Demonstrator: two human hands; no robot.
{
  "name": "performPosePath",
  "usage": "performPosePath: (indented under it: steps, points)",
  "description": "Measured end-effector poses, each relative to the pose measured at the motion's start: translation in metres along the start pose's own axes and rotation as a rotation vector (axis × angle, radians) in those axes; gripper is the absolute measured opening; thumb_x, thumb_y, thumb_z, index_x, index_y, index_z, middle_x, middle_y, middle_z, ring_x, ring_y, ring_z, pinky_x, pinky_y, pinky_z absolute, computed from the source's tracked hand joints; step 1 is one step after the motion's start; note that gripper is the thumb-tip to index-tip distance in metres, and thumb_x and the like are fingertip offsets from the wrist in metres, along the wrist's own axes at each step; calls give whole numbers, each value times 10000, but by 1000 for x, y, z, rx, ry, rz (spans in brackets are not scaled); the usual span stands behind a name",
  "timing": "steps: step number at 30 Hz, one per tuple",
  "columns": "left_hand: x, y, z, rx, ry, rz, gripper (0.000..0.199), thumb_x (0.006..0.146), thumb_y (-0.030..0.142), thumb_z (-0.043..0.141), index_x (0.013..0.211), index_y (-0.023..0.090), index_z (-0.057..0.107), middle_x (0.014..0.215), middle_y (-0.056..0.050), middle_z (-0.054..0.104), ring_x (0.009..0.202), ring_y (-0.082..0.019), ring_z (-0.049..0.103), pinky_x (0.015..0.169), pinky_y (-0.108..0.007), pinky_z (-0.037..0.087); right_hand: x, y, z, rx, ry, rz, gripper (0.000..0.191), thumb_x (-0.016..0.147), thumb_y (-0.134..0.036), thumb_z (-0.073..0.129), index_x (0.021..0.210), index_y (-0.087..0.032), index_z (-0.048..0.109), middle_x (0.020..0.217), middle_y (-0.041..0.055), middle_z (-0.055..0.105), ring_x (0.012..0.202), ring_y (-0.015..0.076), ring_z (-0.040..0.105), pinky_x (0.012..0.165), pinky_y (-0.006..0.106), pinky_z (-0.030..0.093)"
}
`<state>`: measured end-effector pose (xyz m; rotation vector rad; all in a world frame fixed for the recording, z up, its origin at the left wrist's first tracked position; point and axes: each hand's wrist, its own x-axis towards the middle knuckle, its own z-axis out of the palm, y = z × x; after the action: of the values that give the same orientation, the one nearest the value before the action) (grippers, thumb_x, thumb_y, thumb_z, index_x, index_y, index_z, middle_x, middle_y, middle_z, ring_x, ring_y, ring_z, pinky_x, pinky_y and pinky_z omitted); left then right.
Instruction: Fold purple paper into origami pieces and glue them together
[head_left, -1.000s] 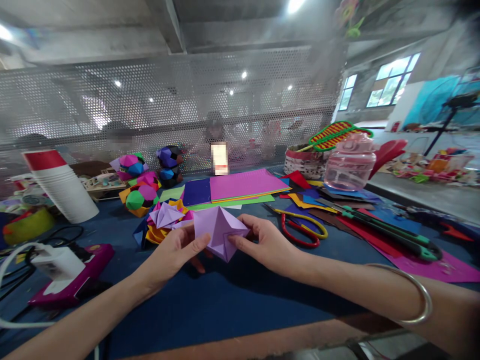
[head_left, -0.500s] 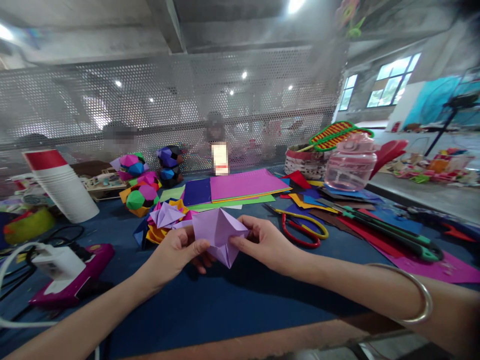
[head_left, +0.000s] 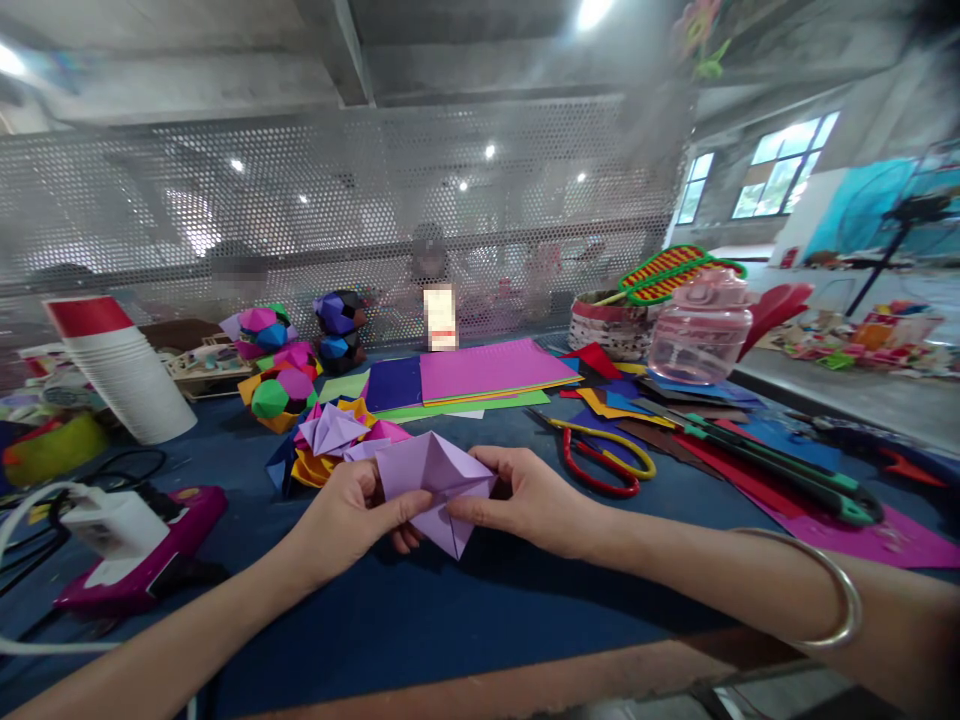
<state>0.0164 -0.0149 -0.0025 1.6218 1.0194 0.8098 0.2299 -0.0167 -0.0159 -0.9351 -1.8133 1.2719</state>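
Observation:
A lilac folded paper (head_left: 431, 465) with creased, raised points is held above the dark blue table (head_left: 450, 640). My left hand (head_left: 364, 515) grips its left side, thumb on the front and fingers behind. From the right, my right hand (head_left: 525, 500) pinches it, thumb on the front near the middle creases. Both thumbs lie close together there. Just behind my left hand is a pile of folded paper pieces (head_left: 330, 432) in lilac, yellow, pink and blue. Scissors (head_left: 607, 458) with red and yellow handles lie beyond my right hand.
Coloured paper sheets (head_left: 499, 372) are stacked at the back, near several paper balls (head_left: 277, 395). On the right are a box cutter (head_left: 787, 470), a pink bottle (head_left: 701, 330) and a basket (head_left: 607, 330). Stacked cups (head_left: 127, 370) and a purple power strip (head_left: 142, 560) stand left.
The lilac paper has sunk slightly and its folds are pressed a little closer. My left thumb has slid right toward the middle creases; my right thumb has also shifted inward.

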Motion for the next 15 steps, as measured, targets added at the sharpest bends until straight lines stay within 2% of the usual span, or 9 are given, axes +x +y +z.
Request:
performPosePath:
  steps: [11, 15]
  points:
    - [-1, 0, 2, 24, 21, -3, 284, 738, 387, 747, 800, 124, 660, 602, -45, 700, 487, -134, 633, 490, -213, 535, 1, 0, 2, 63, -11, 23, 295, 748, -354, 721, 926, -131, 647, 760, 0, 633, 670, 127, 549, 648, 242, 435]
    - [-1, 1, 3, 26, 3, -1, 312, 735, 420, 744, 793, 129, 648, 589, -49, 695, 488, -154, 640, 488, -233, 535, 1, -1, 2, 78, -13, 30, 239, 723, -302, 715, 881, -133, 658, 713, -18, 624, 632, 116, 536, 621, 229, 424]
